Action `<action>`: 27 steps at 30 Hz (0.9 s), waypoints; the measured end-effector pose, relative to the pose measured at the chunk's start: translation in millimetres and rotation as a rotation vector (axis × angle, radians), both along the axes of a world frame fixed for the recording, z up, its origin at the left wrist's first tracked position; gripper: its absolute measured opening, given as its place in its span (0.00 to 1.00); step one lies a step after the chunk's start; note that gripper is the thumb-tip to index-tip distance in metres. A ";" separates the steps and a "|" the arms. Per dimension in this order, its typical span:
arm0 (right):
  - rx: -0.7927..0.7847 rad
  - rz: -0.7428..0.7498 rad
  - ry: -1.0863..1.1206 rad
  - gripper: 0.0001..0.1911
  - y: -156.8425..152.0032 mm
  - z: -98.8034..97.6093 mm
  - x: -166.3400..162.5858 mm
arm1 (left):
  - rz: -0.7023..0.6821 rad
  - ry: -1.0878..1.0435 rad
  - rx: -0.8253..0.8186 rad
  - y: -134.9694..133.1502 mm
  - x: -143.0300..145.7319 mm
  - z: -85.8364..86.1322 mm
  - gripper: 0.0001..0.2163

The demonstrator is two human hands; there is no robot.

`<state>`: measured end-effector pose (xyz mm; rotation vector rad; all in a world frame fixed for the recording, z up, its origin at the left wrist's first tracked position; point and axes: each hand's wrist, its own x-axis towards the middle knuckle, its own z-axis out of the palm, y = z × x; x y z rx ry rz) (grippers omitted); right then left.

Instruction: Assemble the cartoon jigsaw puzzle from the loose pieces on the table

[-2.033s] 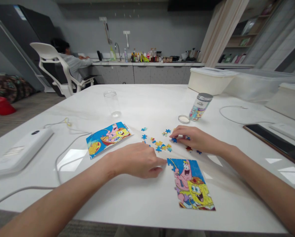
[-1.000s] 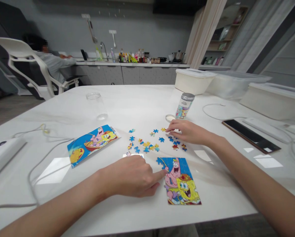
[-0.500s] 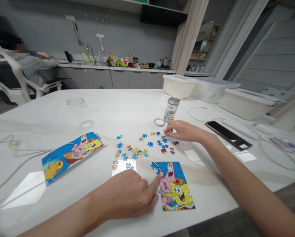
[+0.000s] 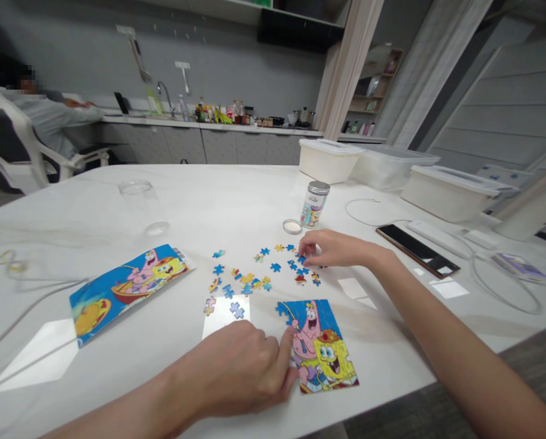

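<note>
A partly assembled jigsaw puzzle (image 4: 325,344) with a pink starfish and a yellow sponge character lies near the table's front edge. My left hand (image 4: 250,366) rests at its left side, index finger stretched out and touching that edge, the other fingers curled; nothing is held. Farther back, my right hand (image 4: 330,247) reaches down among loose pieces, thumb and bent fingers closing around a blue puzzle piece (image 4: 301,260), which they partly hide. Several more loose pieces, among them a blue one (image 4: 275,267) and a pale blue pair (image 4: 237,310), lie face up left of that hand.
A picture sheet (image 4: 129,289) lies at left, near a clear jar (image 4: 138,198). Behind the pieces stand a printed can (image 4: 314,206) and a round lid (image 4: 292,227). Right are a phone (image 4: 417,250), cables and storage boxes (image 4: 451,192). A person (image 4: 49,119) sits far left.
My right hand has lowered slightly onto the loose pieces, its fingers curling more. My left hand stays against the puzzle's edge. The view has shifted a little.
</note>
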<state>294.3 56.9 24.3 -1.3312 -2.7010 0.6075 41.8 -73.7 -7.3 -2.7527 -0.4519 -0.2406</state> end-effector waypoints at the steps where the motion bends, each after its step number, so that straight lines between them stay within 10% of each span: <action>1: 0.001 0.003 0.000 0.09 -0.1 -0.4 -0.1 | -0.003 -0.005 0.005 0.0 -0.2 -0.1 0.19; 27: -0.057 0.075 0.196 0.03 -12.6 -0.8 -26.0 | -0.020 -0.010 -0.010 -1.1 -2.5 1.9 0.17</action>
